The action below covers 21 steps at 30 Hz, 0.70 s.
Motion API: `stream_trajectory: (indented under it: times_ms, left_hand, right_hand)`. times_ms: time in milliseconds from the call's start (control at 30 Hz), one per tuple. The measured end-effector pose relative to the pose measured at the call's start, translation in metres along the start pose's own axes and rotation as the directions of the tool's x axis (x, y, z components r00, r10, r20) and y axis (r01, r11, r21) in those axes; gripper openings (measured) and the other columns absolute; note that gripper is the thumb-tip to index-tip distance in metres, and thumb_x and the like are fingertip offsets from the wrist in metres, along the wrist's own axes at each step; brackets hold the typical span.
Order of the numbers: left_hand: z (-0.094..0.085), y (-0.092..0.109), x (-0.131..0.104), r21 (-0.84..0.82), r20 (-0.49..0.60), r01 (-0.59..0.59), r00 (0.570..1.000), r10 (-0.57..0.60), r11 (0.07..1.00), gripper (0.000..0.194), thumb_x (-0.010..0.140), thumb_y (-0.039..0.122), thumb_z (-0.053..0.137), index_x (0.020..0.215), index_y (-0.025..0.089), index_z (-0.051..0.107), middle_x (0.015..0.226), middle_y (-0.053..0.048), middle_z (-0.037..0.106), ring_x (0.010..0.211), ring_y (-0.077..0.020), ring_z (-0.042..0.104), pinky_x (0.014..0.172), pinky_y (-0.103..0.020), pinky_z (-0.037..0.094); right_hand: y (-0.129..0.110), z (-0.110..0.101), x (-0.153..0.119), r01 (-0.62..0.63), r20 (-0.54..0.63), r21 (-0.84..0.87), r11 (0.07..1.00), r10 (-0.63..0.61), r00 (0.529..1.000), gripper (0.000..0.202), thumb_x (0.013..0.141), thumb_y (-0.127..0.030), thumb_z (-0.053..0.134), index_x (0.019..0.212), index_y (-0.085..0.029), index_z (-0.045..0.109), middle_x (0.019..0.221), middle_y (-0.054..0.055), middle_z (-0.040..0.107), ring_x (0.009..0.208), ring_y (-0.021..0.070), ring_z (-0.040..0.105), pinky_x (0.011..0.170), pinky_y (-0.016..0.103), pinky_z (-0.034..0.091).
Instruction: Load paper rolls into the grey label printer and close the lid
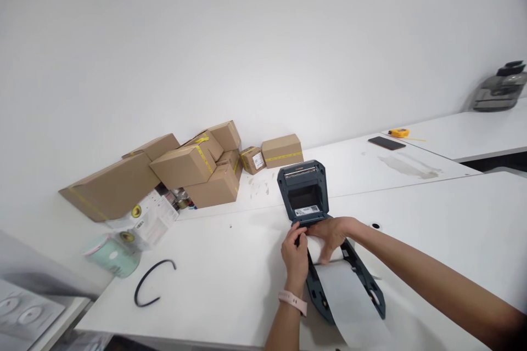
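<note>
At the left end of the white table (214,290) I see a mint-green canister (113,256); its content is hidden from me. Near it lies a black curved band (140,281), and behind are piled cardboard boxes (181,167), their inside not visible. The left grip (295,255) is at the left edge of the label printer (307,196), which stands lid-up on the table and contains a white paper roll (315,249). The right grip (329,236) reaches over this roll, covering part of it. Whether either grip is closed, I cannot tell. Further right are a black phone (387,143), a yellow tape measure (398,132) and a transparent jug (497,92).
</note>
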<state>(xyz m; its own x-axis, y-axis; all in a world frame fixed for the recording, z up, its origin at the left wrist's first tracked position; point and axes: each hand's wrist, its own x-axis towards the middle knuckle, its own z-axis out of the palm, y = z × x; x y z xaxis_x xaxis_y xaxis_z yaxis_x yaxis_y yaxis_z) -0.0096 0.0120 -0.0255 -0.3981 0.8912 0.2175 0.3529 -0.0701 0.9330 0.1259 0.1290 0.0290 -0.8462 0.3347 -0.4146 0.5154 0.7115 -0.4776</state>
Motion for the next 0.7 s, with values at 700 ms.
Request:
stream_trajectory:
  times_ms: [700]
  left_hand:
    - [0.0023, -0.0028, -0.0012, -0.031, -0.019, 0.014, 1.0, -0.015, 0.999, 0.033, 0.087, 0.026, 0.052, 0.106, 0.019, 0.078, 0.131, -0.009, 0.068, 0.126, -0.0256, 0.061, 0.111, -0.041, 0.044]
  right_hand:
    - [-0.0019, 0.0033, -0.0071, 0.043, -0.058, 0.043, 0.998, -0.04, 0.997, 0.103, 0.048, -0.065, 0.084, 0.137, -0.02, 0.059, 0.139, 0.016, 0.062, 0.128, 0.0431, 0.056, 0.106, 0.051, 0.043]
